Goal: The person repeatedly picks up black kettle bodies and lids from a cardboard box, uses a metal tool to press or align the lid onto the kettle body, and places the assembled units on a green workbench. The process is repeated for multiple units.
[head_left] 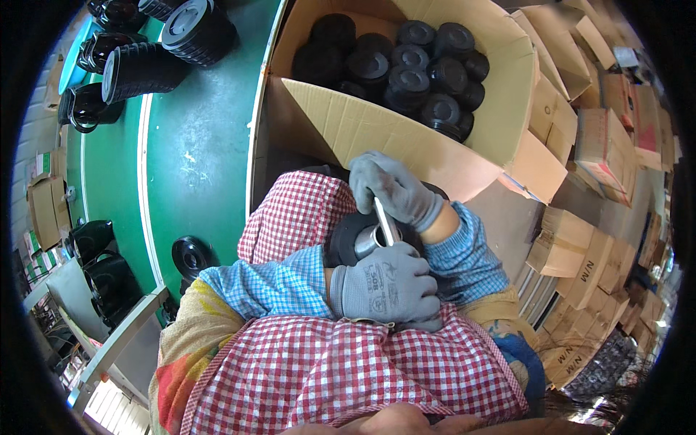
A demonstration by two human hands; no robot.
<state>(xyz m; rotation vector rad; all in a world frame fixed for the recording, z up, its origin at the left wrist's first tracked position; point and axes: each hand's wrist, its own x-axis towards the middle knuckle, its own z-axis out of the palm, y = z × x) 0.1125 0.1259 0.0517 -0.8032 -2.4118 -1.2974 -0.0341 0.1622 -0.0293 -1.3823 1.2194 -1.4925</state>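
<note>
Both hands wear grey work gloves and are close together over my lap. My right hand is closed around the upper end of a pale, narrow bar, which slants down toward my other hand. My left hand lies below it with its fingers curled under; what they grip is hidden. Between the hands, a shiny metal cylinder stands in a round black part on my lap. The bar's lower end passes beside the cylinder's rim and meets the left glove; whether it touches the cylinder I cannot tell.
A large open cardboard box ahead holds many round black parts. On the left, a green worktable carries stacked black lids, black jugs and a black disc. More cartons are stacked at the right.
</note>
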